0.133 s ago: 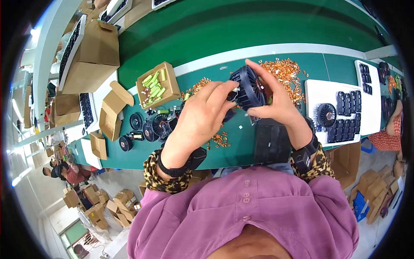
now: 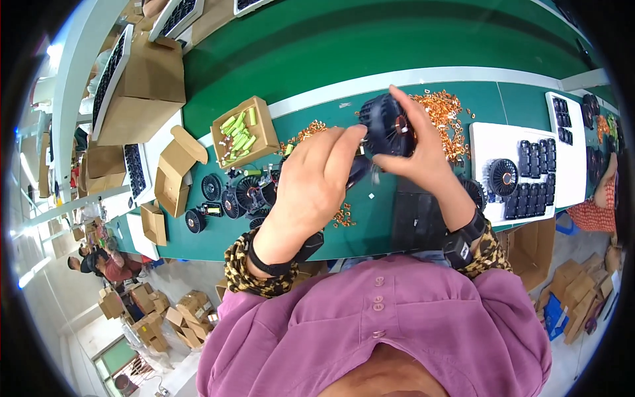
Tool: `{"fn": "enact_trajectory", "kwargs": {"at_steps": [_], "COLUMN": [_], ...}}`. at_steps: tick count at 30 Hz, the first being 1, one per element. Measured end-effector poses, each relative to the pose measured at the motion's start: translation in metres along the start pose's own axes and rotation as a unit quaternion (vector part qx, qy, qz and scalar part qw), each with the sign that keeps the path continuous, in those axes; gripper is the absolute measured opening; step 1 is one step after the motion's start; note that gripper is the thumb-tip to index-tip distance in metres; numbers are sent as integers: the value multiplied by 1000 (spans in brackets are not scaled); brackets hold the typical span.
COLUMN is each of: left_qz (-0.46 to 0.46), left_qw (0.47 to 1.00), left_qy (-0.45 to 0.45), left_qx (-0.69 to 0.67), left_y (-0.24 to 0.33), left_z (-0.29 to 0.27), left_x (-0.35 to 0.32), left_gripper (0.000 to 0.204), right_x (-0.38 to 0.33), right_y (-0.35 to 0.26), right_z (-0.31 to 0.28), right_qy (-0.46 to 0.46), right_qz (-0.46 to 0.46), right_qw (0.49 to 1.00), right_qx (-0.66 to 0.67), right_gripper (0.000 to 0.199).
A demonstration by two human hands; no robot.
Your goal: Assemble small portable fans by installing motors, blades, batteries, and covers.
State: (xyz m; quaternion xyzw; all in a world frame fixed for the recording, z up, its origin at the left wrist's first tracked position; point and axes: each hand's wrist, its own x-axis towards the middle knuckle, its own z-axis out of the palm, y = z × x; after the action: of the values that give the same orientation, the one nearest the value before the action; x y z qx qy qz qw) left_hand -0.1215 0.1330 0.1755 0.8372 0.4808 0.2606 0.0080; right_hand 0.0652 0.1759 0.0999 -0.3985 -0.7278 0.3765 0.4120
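Note:
My right hand (image 2: 423,155) grips a round black fan part (image 2: 382,124) with a copper coil in its middle, held up above the green table (image 2: 370,73). My left hand (image 2: 316,178) reaches to the part's left rim with pinched fingertips; what they hold is too small to tell. Just beyond the part lies a heap of small orange copper rings (image 2: 442,112). More black fan parts (image 2: 231,195) sit on the table to the left of my left hand.
An open cardboard box of green cylinders (image 2: 243,131) stands at the left. White trays (image 2: 503,142) with black parts lie at the right. Empty small cartons (image 2: 173,173) and large boxes (image 2: 142,83) crowd the far left. Other people sit below left and at the right edge.

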Motion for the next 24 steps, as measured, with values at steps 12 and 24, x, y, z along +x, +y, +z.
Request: {"fn": "enact_trajectory", "kwargs": {"at_steps": [12,24], "left_qz": [-352,-355], "left_qw": [677,747], "left_qy": [60,51], "left_qx": [-644,-559], "left_y": [-37,-28], "left_z": [28,26], "left_x": [-17,-45], "left_gripper": [30,25], "right_x": [1,16], "right_y": [52,13], "right_z": [22,12], "right_qy": [-153,-257], "right_qz": [104,325], "right_qw": [951,891], "right_qx": [-247,184], "right_gripper": [98,25]}}
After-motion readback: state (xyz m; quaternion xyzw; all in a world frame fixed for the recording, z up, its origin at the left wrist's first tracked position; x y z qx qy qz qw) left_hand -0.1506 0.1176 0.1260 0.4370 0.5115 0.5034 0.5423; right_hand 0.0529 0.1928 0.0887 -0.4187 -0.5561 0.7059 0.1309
